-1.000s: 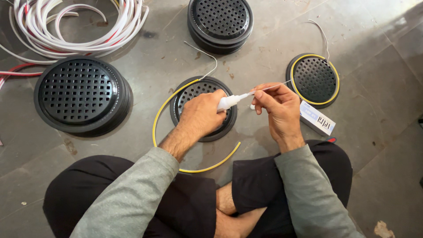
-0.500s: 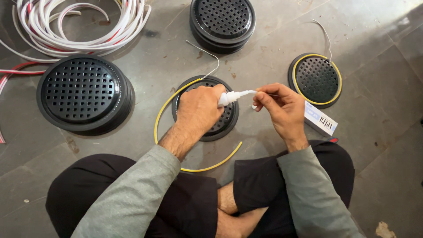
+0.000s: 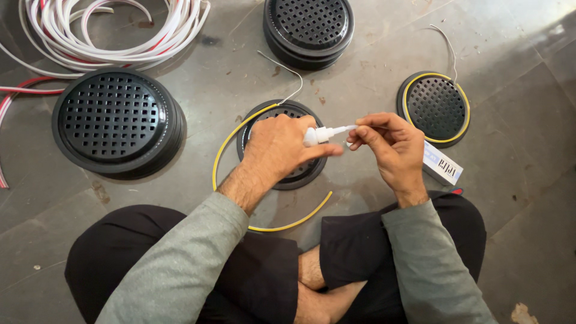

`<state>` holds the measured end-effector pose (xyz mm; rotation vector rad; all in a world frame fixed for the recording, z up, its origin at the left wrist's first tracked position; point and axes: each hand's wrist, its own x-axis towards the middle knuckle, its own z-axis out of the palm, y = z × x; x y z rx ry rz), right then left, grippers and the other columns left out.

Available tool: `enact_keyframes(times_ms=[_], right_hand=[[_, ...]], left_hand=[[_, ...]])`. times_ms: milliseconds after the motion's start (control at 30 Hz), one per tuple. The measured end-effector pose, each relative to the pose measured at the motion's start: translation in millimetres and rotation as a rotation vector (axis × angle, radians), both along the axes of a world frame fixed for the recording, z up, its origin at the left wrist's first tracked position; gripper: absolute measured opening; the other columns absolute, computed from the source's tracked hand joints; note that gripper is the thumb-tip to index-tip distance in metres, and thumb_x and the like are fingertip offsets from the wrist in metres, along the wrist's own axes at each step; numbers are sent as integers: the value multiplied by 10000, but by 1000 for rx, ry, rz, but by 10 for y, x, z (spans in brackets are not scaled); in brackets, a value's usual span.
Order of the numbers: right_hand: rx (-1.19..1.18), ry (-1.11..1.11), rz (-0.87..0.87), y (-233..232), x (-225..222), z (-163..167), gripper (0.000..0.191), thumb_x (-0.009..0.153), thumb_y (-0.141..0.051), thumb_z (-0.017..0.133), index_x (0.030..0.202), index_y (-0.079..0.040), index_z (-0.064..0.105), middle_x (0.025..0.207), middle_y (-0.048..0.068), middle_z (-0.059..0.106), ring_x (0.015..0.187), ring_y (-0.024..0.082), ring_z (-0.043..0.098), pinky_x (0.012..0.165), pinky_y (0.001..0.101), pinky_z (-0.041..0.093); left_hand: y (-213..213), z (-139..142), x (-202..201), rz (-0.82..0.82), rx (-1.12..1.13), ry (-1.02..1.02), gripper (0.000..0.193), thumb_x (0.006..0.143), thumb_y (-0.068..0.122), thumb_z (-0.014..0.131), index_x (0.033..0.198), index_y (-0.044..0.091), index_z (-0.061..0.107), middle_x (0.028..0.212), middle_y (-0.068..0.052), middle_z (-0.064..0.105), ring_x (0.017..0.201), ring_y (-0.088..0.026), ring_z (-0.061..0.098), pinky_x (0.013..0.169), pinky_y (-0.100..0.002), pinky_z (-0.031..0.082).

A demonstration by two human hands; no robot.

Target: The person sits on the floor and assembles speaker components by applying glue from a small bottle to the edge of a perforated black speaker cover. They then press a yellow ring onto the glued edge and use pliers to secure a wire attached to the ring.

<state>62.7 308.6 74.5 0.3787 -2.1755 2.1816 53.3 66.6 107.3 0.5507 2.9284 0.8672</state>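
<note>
My left hand (image 3: 279,150) is closed around a small white tube (image 3: 318,135) whose thin nozzle points right. The fingertips of my right hand (image 3: 387,147) pinch the end of that nozzle. Both hands hover above a round black perforated disc (image 3: 300,174) lying on the floor in front of my crossed legs. A yellow strip (image 3: 223,150) curves around that disc's left side and trails toward my knee, with a thin white wire (image 3: 282,69) leading away from it.
A stack of larger black perforated discs (image 3: 114,123) lies at left, another stack (image 3: 309,27) at top centre. At right sits a disc ringed with yellow strip (image 3: 435,108), and a small white box (image 3: 441,165) by my right wrist. Coiled white strip (image 3: 114,30) fills the top left.
My hands have shifted slightly lower over the disc, and the right fingers stay at the tube's nozzle tip. The view has moved a little.
</note>
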Motion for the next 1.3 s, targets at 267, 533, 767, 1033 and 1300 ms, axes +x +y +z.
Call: enact_keyframes(times_ms=[267, 533, 767, 1033, 1300], right_hand=[[6, 20, 2, 18, 48, 30, 131, 1030, 5, 661, 1137, 80, 646, 974, 151, 731, 877, 198, 725, 829, 336, 618], [1, 12, -5, -2, 90, 39, 125, 1026, 6, 657, 1123, 84, 641, 951, 139, 729, 863, 185, 719, 827, 328, 618], [13, 10, 0, -33, 130, 50, 107, 1021, 18, 654, 1100, 90, 649, 922, 138, 725, 837, 183, 716, 802, 328, 620], [11, 0, 9, -69, 153, 60, 104, 1019, 14, 653, 1093, 87, 646, 922, 138, 726, 834, 182, 719, 794, 324, 625], [19, -8, 19, -66, 163, 50, 106, 1017, 6, 651, 1092, 82, 649, 922, 139, 729, 833, 182, 723, 790, 323, 629]], left_hand=[[23, -34, -14, -16, 100, 87, 600, 890, 714, 558, 859, 150, 760, 652, -146, 693, 638, -358, 696, 565, -501, 519], [43, -39, 14, -17, 91, 95, 575, 881, 700, 578, 855, 158, 764, 618, -139, 682, 586, -357, 679, 535, -498, 508], [27, -36, 52, -18, 95, 165, 540, 893, 674, 605, 840, 161, 763, 596, -138, 663, 576, -358, 670, 522, -497, 505], [0, -10, 75, -9, 47, 159, 534, 881, 677, 617, 831, 166, 764, 590, -134, 665, 570, -350, 675, 518, -497, 508], [8, 1, 86, -6, 44, 141, 543, 884, 681, 602, 851, 163, 761, 596, -128, 673, 579, -345, 686, 523, -491, 521]])
